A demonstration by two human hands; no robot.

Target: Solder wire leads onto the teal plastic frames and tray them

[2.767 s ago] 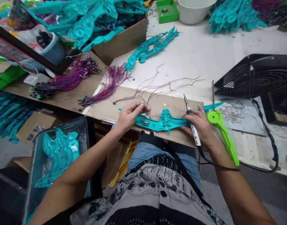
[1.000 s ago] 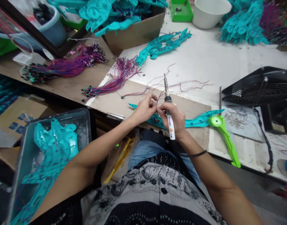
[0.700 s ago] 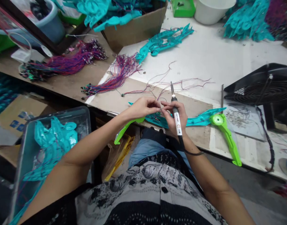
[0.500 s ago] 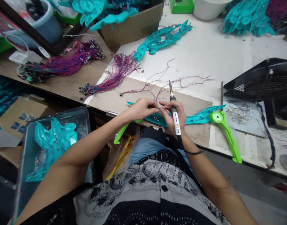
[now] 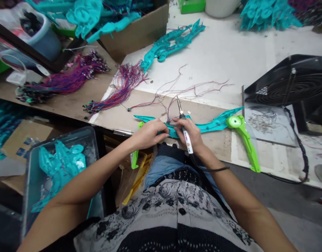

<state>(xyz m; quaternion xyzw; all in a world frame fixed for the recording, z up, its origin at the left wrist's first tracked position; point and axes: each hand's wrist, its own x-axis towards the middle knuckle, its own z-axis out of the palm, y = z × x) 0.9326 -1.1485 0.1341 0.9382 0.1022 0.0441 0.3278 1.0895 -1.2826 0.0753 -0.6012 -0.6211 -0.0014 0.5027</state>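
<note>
A long teal plastic part point(image 5: 213, 123) lies along the table's front edge, a green arm point(image 5: 246, 141) at its right end and another green piece point(image 5: 135, 159) hanging over the edge at its left. My right hand point(image 5: 190, 132) is closed around a soldering iron point(image 5: 187, 140), whose tip points up and away from me. The fingertips of that hand also reach down to the teal part. My left hand point(image 5: 152, 133) is closed, fingertips at the middle of the part; what they pinch is too small to make out. Thin red and blue wires point(image 5: 173, 99) spread out just beyond my hands.
Bundles of purple and red wires point(image 5: 124, 84) lie to the left. Behind them stands a cardboard box point(image 5: 134, 38) of teal parts. A black fan point(image 5: 289, 80) stands at the right. Below the table at left is a bin point(image 5: 91, 140) holding teal parts.
Both hands have lowered from just above the teal part to its surface and parted slightly. The soldering iron has come along with my right hand. The whole view has shifted a little.
</note>
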